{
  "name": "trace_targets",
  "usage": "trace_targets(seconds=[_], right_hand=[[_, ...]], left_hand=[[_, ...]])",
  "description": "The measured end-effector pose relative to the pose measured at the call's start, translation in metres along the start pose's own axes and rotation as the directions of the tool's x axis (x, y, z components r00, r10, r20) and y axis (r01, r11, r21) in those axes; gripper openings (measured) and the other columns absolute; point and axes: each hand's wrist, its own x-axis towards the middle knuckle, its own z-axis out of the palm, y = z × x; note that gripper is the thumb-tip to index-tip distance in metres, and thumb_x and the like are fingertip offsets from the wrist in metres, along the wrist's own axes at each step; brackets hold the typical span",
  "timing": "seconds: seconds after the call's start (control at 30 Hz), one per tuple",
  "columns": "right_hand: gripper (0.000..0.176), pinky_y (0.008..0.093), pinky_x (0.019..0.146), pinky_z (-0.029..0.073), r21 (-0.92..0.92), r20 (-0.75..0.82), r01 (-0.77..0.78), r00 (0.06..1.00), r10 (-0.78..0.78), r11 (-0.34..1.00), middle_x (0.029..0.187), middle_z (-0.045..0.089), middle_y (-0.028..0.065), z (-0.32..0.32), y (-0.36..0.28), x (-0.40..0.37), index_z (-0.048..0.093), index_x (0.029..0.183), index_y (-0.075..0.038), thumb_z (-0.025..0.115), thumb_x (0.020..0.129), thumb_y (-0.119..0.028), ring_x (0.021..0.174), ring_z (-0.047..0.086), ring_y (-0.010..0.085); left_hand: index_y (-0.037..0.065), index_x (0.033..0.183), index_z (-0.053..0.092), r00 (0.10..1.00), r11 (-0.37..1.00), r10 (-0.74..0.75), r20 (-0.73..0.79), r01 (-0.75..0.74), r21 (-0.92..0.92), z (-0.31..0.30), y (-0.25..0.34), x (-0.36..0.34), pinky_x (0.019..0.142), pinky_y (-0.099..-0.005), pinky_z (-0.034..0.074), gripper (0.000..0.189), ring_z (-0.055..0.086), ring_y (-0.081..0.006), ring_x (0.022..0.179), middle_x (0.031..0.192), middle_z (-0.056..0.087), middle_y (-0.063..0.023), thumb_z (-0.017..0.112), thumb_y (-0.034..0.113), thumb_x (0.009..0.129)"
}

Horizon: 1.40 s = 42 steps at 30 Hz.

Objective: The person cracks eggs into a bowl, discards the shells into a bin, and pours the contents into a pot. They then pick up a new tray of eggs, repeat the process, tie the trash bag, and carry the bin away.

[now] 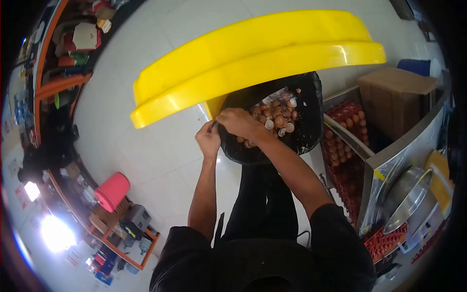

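Note:
A black garbage bag (314,97) lines an opening in front of me, with cracked brown eggshells (278,117) lying inside. Over its far side stands a large yellow plastic lid (258,53), tilted up. At the bag's left rim, my left hand (209,140) pinches the black plastic edge, its fingers closed. Right beside it, my right hand (238,121) is also closed on the rim, partly over the bag's mouth. The two hands nearly touch, and the exact fold of plastic between the fingers is hard to see.
On the right, brown eggs (340,146) sit in red trays beside a cardboard box (394,97) and metal bowls (408,199). Orange-framed shelves (63,85) hold goods on the left. A pink bucket (113,191) is at lower left, above the tiled floor (160,160).

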Motion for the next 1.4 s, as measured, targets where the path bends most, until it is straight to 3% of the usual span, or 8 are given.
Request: trace_targets(seconds=[0.07,0.2,0.53,0.67,0.9,1.13,1.23,1.4], right_hand=[[0.015,0.0421,0.068,0.054,0.005,0.009,-0.062,0.998,0.062,0.998,0.086,0.064,0.0183,0.001,0.003,-0.003,0.062,0.088,0.0,0.052,0.078,-0.004,0.079,0.066,0.0338],[0.014,0.0443,0.063,0.053,-0.009,0.114,-0.135,0.984,0.135,0.991,0.08,0.065,0.0188,-0.003,-0.004,-0.003,0.06,0.085,0.0,0.051,0.082,-0.01,0.07,0.065,0.0367],[0.025,0.0475,0.064,0.05,-0.042,0.294,-0.2,0.934,0.204,0.979,0.071,0.063,0.022,-0.011,-0.006,0.005,0.063,0.08,-0.003,0.055,0.09,-0.024,0.066,0.063,0.0384],[0.019,0.0443,0.072,0.05,-0.031,0.118,-0.162,0.979,0.164,0.986,0.08,0.067,0.0163,-0.009,0.008,0.054,0.069,0.088,-0.009,0.063,0.083,-0.026,0.079,0.065,0.034],[0.017,0.0417,0.077,0.049,-0.109,-0.326,-0.165,0.938,0.122,0.98,0.091,0.066,0.0143,0.019,0.027,0.092,0.069,0.089,-0.007,0.068,0.076,-0.017,0.086,0.063,0.0318],[0.017,0.042,0.076,0.051,-0.246,-0.138,-0.315,0.947,0.289,0.917,0.088,0.068,0.0136,0.025,0.022,0.115,0.072,0.086,-0.007,0.062,0.077,-0.017,0.085,0.066,0.0289],[0.017,0.0423,0.077,0.052,-0.176,0.008,-0.436,0.896,0.444,0.883,0.089,0.068,0.016,0.02,0.026,0.119,0.072,0.086,-0.007,0.063,0.077,-0.018,0.087,0.066,0.0315],[0.02,0.0425,0.079,0.051,-0.137,0.048,-0.444,0.89,0.453,0.886,0.089,0.068,0.0185,0.021,0.03,0.111,0.071,0.088,-0.005,0.064,0.078,-0.021,0.088,0.065,0.0339]], left_hand=[[-0.005,0.074,0.062,0.978,0.949,-0.203,0.041,0.206,-0.24,0.012,-0.022,0.004,0.055,-0.0309,0.045,0.015,0.06,-0.0242,0.06,0.063,0.058,-0.0158,0.056,0.007,0.078],[-0.005,0.061,0.055,0.98,0.973,0.143,0.137,-0.165,0.162,0.005,-0.032,0.027,0.048,-0.0419,0.041,0.028,0.056,-0.0342,0.049,0.056,0.049,-0.0266,0.051,0.016,0.079],[-0.003,0.056,0.059,0.986,0.921,0.128,-0.107,-0.079,0.38,0.009,-0.083,0.047,0.047,-0.0393,0.044,0.038,0.056,-0.0329,0.044,0.05,0.055,-0.0211,0.053,0.021,0.086],[0.01,0.06,0.055,0.894,0.856,-0.353,0.276,0.428,-0.29,-0.021,-0.047,0.069,0.046,-0.0234,0.028,0.041,0.037,-0.0036,0.051,0.058,0.048,0.0064,0.059,0.033,0.093],[0.011,0.059,0.045,0.983,0.902,-0.157,0.098,0.183,-0.391,-0.005,-0.068,0.09,0.047,-0.0226,0.027,0.035,0.034,-0.0036,0.05,0.056,0.045,0.0062,0.065,0.007,0.087],[-0.002,0.084,0.065,0.886,0.823,-0.461,0.055,0.449,-0.348,0.021,-0.092,0.117,0.054,-0.0299,0.046,0.022,0.059,-0.0141,0.07,0.073,0.061,-0.0055,0.063,0.02,0.087],[-0.001,0.088,0.064,0.721,0.492,-0.603,0.342,0.673,-0.552,0.037,-0.097,0.138,0.054,-0.0321,0.047,0.021,0.06,-0.0166,0.067,0.078,0.062,-0.0069,0.058,0.019,0.088],[-0.006,0.09,0.061,0.65,0.565,-0.522,0.552,0.749,-0.348,0.003,-0.093,0.149,0.056,-0.0392,0.049,0.018,0.061,-0.0246,0.069,0.084,0.061,-0.0134,0.052,0.008,0.082]])
